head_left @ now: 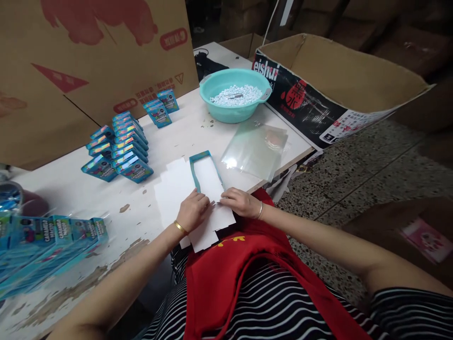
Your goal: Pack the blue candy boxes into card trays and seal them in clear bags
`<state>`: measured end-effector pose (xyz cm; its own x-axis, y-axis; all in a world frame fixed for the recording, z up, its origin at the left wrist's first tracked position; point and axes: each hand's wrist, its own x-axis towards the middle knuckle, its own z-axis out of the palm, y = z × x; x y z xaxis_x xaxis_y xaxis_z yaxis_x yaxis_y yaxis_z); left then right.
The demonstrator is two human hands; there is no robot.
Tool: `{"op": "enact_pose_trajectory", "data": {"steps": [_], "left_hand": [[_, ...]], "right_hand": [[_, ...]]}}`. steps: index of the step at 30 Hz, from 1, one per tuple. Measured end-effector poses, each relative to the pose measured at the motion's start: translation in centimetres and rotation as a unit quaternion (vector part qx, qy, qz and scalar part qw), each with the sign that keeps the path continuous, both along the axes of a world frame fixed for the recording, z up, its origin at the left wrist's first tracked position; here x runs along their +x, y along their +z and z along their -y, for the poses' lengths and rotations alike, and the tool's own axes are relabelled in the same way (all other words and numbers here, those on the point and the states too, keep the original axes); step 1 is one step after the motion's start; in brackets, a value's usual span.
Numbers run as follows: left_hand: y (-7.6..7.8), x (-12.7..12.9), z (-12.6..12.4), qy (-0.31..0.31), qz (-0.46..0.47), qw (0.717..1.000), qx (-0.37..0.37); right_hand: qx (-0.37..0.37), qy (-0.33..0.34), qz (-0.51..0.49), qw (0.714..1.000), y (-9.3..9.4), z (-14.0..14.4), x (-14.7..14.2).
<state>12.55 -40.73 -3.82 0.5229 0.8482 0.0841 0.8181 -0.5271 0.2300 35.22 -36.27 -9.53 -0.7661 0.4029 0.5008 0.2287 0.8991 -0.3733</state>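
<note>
A partly folded cardboard box (208, 177) lies at the table's front edge, white inside, with narrow blue walls standing at its far end and left side. Its near flaps (221, 218) are flat and reach past the edge towards my lap. My left hand (193, 210) is closed with curled fingers on the box's near left corner. At the near right corner my right hand (242, 202) pinches the wall. Flat white cardboard blanks (173, 182) lie to the left, partly beneath the box. Clear plastic bags (256, 148) lie to its right.
Blue packets (132, 167) stand in rows at the left, with a filled clear-wrapped display (53, 245) nearer me. A turquoise basin (230, 111) holds small white pieces. An open black carton (304, 101) stands at the right; a tall brown carton (106, 61) borders the back left.
</note>
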Motion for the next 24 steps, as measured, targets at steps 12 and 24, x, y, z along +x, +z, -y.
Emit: {"op": "enact_pose_trajectory", "data": {"steps": [12, 24], "left_hand": [[-0.3, -1.8, 1.0, 0.055, 0.246, 0.957, -0.145], [-0.9, 0.5, 0.9, 0.127, 0.099, 0.987, 0.015]], "right_hand": [[-0.115, -0.070, -0.124, 0.983, -0.4, 1.5, -2.6], [0.014, -0.204, -0.090, 0.975, 0.0, 3.0, -4.7]]}}
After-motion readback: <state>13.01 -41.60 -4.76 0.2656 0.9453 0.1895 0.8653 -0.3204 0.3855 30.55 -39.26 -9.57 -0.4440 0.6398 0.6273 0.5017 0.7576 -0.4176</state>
